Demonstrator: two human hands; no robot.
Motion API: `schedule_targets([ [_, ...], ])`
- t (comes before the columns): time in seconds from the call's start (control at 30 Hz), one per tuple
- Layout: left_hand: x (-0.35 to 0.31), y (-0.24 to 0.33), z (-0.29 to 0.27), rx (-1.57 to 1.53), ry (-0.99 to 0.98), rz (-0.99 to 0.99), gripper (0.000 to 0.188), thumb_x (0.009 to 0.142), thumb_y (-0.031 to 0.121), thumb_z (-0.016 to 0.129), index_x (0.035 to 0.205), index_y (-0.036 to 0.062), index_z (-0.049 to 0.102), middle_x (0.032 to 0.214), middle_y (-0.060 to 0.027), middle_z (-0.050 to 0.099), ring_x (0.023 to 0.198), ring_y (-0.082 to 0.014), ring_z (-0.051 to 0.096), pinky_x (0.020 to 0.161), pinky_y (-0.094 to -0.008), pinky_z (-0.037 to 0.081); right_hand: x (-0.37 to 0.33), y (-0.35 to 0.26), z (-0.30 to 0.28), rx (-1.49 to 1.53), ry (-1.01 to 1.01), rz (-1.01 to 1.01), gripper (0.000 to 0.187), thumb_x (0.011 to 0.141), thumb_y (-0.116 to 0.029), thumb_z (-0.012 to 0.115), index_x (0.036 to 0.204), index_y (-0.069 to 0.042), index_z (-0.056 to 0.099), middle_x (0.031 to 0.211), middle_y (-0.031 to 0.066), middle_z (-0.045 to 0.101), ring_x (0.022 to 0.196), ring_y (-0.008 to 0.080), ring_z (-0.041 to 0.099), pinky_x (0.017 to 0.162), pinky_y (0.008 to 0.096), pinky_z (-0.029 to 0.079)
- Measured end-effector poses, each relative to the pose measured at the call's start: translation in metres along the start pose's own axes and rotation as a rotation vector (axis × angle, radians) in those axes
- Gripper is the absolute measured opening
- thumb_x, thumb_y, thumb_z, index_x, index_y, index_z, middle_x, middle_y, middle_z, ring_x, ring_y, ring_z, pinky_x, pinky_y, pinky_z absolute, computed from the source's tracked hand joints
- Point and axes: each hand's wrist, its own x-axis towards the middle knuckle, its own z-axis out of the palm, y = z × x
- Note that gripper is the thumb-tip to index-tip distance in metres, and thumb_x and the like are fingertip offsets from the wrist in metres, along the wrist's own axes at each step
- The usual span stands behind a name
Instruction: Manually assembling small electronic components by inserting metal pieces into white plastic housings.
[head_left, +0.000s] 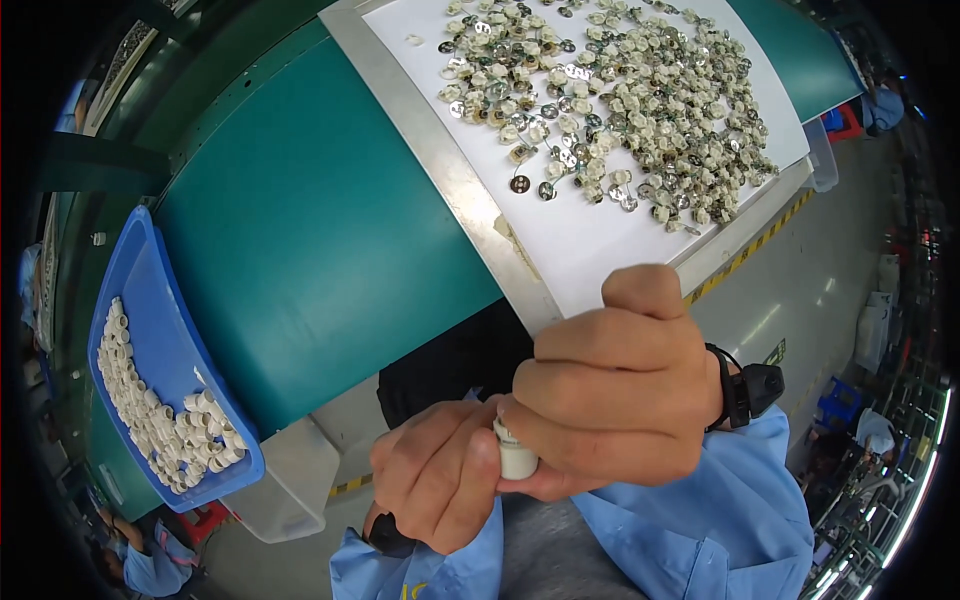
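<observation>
Close in front of my body, both hands meet around a small white plastic cap [517, 459], shaped like a short cylinder. My left hand [432, 474] is closed, its fingertips pressed against the cap's left side. Curled over the cap from the right is my right hand [620, 395], with its fingers bent and its thumb side against the upper rim. The fingers cover the cap's top, so whatever may be inside it is hidden. A dark strap with a black clip [747, 387] circles my right wrist.
A white board [590, 255] with a metal edge carries a large pile of small white parts with metal discs [660, 110]. On the left, a blue tray [190, 325] holds many white caps [170, 430] above a clear plastic bin [285, 485]. Green belt [310, 230] lies between them.
</observation>
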Motion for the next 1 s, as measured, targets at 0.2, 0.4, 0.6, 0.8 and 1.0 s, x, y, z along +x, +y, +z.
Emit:
schedule_targets([
  [0.2, 0.014, 0.001, 0.006, -0.023, 0.040, 0.022, 0.026, 0.083, 0.003, 0.071, 0.104, -0.0101, 0.063, 0.077, -0.0180, 0.069, 0.066, -0.0226, 0.065, 0.046, -0.0273, 0.058, 0.010, 0.005, -0.010, 0.040, 0.022, -0.072, 0.016, 0.077, -0.025, 0.073, 0.080, -0.009, 0.070, 0.072, -0.0002, 0.062, 0.062, 0.0164, 0.060, 0.060, 0.0333, 0.027],
  [0.4, 0.022, 0.000, 0.004, 0.066, 0.007, -0.027, 0.028, 0.083, 0.005, 0.073, 0.105, -0.0095, 0.065, 0.080, -0.0173, 0.070, 0.070, -0.0249, 0.068, 0.053, -0.0301, 0.059, 0.020, 0.003, -0.016, 0.008, -0.047, 0.014, 0.024, 0.077, -0.032, 0.075, 0.081, -0.009, 0.070, 0.075, 0.0006, 0.063, 0.067, 0.0182, 0.061, 0.065, 0.0358, 0.031],
  [0.6, 0.026, 0.001, -0.015, 0.148, -0.119, -0.170, 0.032, 0.083, 0.008, 0.074, 0.108, -0.0085, 0.066, 0.083, -0.0160, 0.072, 0.072, -0.0266, 0.069, 0.060, -0.0342, 0.059, 0.031, -0.011, -0.013, -0.114, -0.202, 0.136, 0.037, 0.078, -0.044, 0.075, 0.082, -0.008, 0.069, 0.078, 0.0008, 0.063, 0.074, 0.0196, 0.062, 0.075, 0.0400, 0.034],
  [0.8, 0.016, -0.006, -0.032, 0.033, -0.051, -0.244, 0.035, 0.080, 0.014, 0.079, 0.107, -0.0065, 0.067, 0.086, -0.0139, 0.072, 0.074, -0.0266, 0.068, 0.060, -0.0352, 0.056, 0.042, -0.017, -0.002, 0.069, -0.196, 0.158, 0.032, 0.077, -0.037, 0.076, 0.085, -0.007, 0.071, 0.083, 0.0037, 0.065, 0.074, 0.0204, 0.061, 0.077, 0.0410, 0.036],
  [1.0, 0.005, -0.011, -0.042, -0.058, -0.048, -0.289, 0.040, 0.078, 0.024, 0.082, 0.108, -0.0004, 0.070, 0.085, -0.0081, 0.068, 0.072, -0.0241, 0.062, 0.063, -0.0378, 0.045, 0.032, 0.005, 0.010, 0.967, -0.310, 0.548, 0.032, 0.077, -0.028, 0.075, 0.094, -0.001, 0.072, 0.091, 0.0115, 0.069, 0.081, 0.0233, 0.062, 0.080, 0.0386, 0.039],
])
